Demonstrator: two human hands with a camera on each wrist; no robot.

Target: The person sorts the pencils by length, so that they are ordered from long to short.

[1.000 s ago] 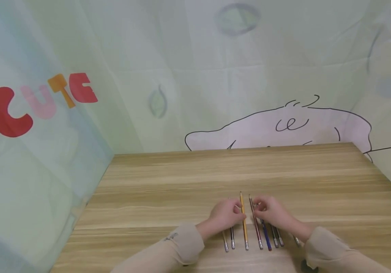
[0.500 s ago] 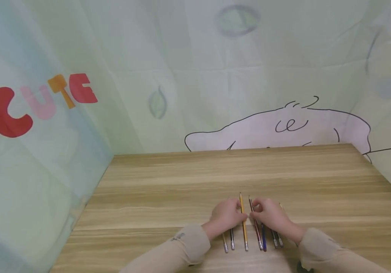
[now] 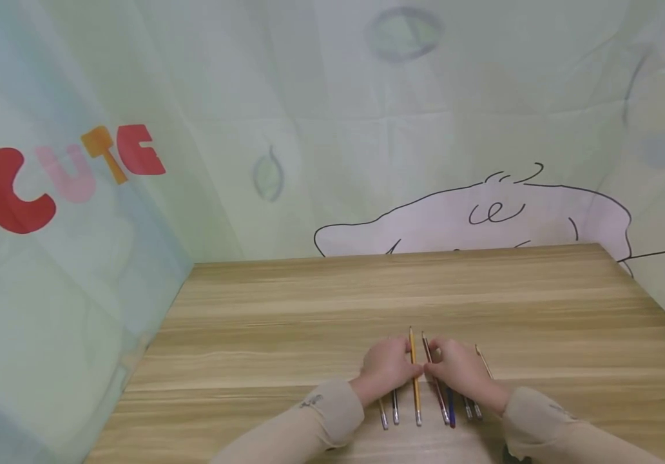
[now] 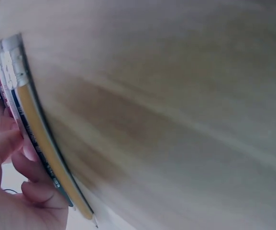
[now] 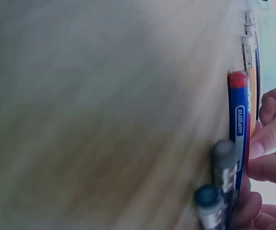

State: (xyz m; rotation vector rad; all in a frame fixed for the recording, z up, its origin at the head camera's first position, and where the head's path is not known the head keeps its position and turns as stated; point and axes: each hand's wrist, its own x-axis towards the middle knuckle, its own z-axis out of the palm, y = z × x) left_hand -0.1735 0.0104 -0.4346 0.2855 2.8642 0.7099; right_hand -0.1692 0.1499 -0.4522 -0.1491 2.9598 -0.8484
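Observation:
My left hand [image 3: 386, 367] pinches a yellow pencil [image 3: 416, 399] between thumb and fingers, low over the table. Opposite it, my right hand [image 3: 461, 368] pinches a dark red pencil [image 3: 442, 403], with a narrow gap between the two pencils. Both lie nearly parallel, eraser ends toward me. Left of the yellow pencil are a light pencil [image 3: 383, 419] and a dark pencil [image 3: 395, 411], partly hidden under my left hand. A blue pencil with a red end [image 5: 239, 112] lies beside the dark red one, largely covered by my right hand in the head view.
Two more pencils with metal ferrules [image 3: 477, 410] show below my right hand. Another pencil's pointed end [image 3: 483, 361] sticks out beyond that hand. The wood-grain table [image 3: 286, 309] meets a printed curtain [image 3: 222, 161] at its back and left edges.
Both hands have shifted slightly inward. The dark red and blue pencils moved a little with my right hand, and the pencil on the far right is now partly covered by that arm.

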